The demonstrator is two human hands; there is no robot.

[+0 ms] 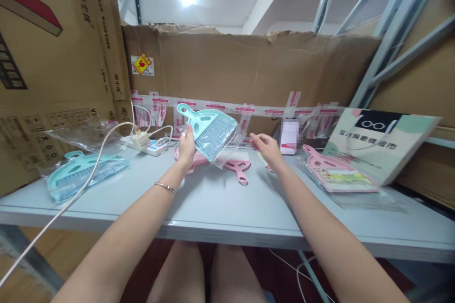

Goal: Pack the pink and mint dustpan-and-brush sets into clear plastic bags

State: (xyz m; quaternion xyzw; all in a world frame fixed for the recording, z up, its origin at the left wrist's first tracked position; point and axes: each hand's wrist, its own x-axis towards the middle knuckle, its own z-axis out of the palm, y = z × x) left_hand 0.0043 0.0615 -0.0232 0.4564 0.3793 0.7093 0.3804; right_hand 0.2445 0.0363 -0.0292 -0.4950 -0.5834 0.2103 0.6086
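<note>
My left hand (186, 147) is closed on a teal dustpan-and-brush set (213, 130), lifted above the table and tilted. Clear plastic wrap shows around its lower right edge, and the blue bristles face me. My right hand (266, 149) is apart from the set, to its right, with the fingers curled into a pinch; whether anything is in them I cannot make out. Below the held set lie a pink brush (238, 165) with pale bristles and a pink dustpan (199, 158), partly hidden behind my left hand and the set.
A bagged teal dustpan set (88, 175) lies left, a cable (95, 165) crossing before it. A power strip (151, 147) sits behind. At right are a bagged pink set (341, 173), a white box (384, 144) and a phone (289, 136). Cardboard (227, 66) walls the back.
</note>
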